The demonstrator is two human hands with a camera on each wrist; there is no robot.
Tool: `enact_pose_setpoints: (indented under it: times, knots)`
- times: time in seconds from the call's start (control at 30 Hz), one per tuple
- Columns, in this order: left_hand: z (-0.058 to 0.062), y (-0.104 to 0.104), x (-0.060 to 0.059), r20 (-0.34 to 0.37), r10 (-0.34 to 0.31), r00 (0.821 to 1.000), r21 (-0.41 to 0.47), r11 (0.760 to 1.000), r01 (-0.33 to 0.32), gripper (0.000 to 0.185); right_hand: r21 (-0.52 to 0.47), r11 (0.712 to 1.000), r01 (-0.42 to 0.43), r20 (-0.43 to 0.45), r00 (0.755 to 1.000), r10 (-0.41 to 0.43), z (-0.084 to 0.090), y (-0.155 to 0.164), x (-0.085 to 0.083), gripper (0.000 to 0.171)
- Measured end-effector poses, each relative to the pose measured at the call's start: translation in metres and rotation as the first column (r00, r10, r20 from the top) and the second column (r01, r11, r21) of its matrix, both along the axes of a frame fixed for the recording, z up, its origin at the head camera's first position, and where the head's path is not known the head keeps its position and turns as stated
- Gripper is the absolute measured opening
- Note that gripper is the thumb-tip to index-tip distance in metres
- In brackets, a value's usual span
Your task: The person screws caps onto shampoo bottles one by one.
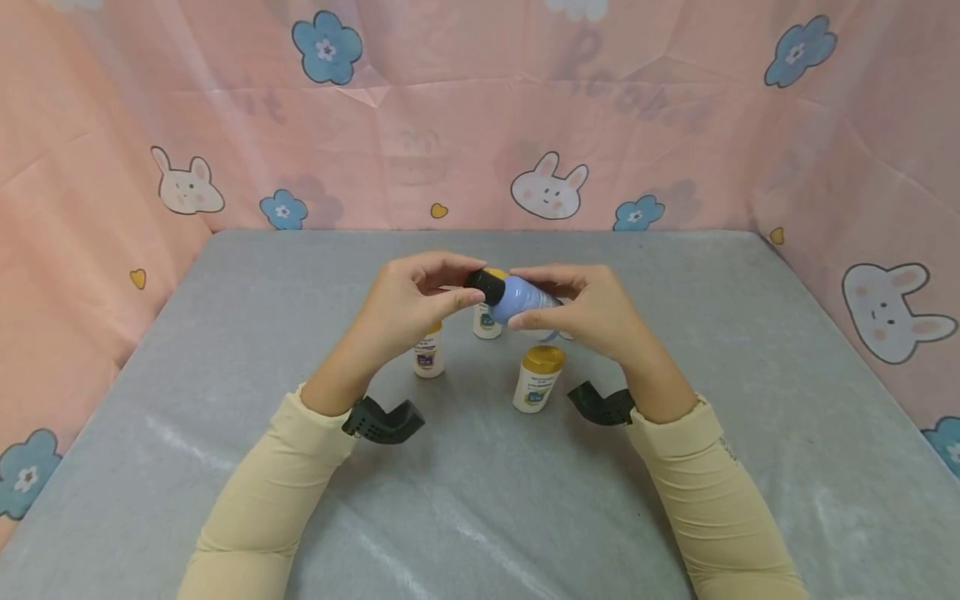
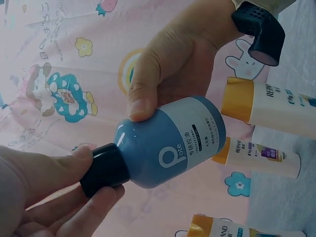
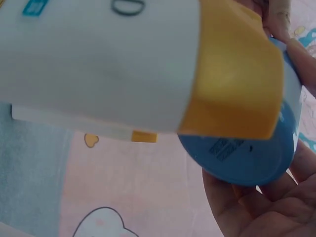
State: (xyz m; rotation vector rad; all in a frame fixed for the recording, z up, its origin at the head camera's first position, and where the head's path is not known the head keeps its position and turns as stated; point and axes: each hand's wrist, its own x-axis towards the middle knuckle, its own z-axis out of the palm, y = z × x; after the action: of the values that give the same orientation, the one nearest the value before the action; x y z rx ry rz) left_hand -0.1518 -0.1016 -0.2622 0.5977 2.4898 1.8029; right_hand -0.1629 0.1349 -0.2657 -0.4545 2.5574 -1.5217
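A blue bottle [image 1: 522, 301] with a black cap [image 1: 487, 286] lies on its side in the air above the grey table [image 1: 480, 500]. My left hand [image 1: 468, 282] pinches the cap between thumb and fingers. My right hand [image 1: 519, 297] grips the bottle's body, thumb underneath. In the left wrist view the blue bottle [image 2: 173, 143] shows its label, with the cap [image 2: 103, 170] between my left fingers [image 2: 44, 182] and the right thumb [image 2: 143, 94] on its shoulder. The right wrist view shows the blue bottle's base [image 3: 247, 158] in my right palm [image 3: 256, 212].
Three white bottles with yellow caps stand under the hands: one at front right [image 1: 538, 379], one at left [image 1: 429, 352], one behind [image 1: 486, 321]. One of them fills the right wrist view [image 3: 148, 64]. Pink cloth walls [image 1: 480, 125] with bunnies and flowers enclose the table on three sides.
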Motion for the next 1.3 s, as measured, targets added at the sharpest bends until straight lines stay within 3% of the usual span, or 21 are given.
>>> enact_pose_setpoints:
  times: [0.17,0.33,0.43,0.67,0.73,0.9,1.13,1.3]
  knots:
    - [0.0012,-0.0008,0.0007,-0.038,-0.073,0.997,0.056,0.996,0.076,0.039,-0.027,1.0,-0.016,-0.017,1.0,0.016,0.001,0.0007,0.0006,0.051]
    - [0.0021,-0.0007,0.0006,0.013,0.018,1.0,0.026,1.0,-0.018,0.035,-0.038,0.999,-0.01,-0.013,1.0,0.009,0.0018,-0.0008,0.0024,0.052]
    - [0.0021,-0.0007,0.0008,0.011,0.031,0.999,0.026,0.999,-0.031,0.029,-0.038,0.999,-0.007,-0.014,1.0,0.007,0.002,-0.0014,0.0027,0.052]
    - [0.0026,-0.0032,0.0004,-0.041,-0.108,0.993,0.087,0.99,0.112,0.037,-0.037,0.999,-0.009,-0.036,0.999,0.008,0.0033,-0.0001,0.0034,0.051]
    - [0.003,-0.0036,0.0001,-0.01,-0.096,0.995,0.076,0.992,0.096,0.039,-0.036,0.999,-0.007,-0.033,0.999,0.006,0.0035,-0.0004,0.0037,0.051]
    - [0.0008,-0.0014,-0.002,0.048,0.013,0.999,0.003,1.0,-0.013,0.036,-0.033,0.999,0.001,-0.016,1.0,-0.001,0.0026,-0.0025,0.0038,0.052]
    - [-0.0013,-0.0005,-0.0009,-0.001,-0.017,1.0,0.01,1.0,0.017,0.032,-0.013,1.0,0.004,-0.025,1.0,-0.004,0.0022,-0.0016,0.0039,0.051]
    - [-0.0014,0.0,0.0016,-0.077,-0.054,0.996,0.029,0.998,0.056,0.031,-0.02,1.0,-0.003,-0.035,0.999,0.002,0.0034,-0.0002,0.0046,0.049]
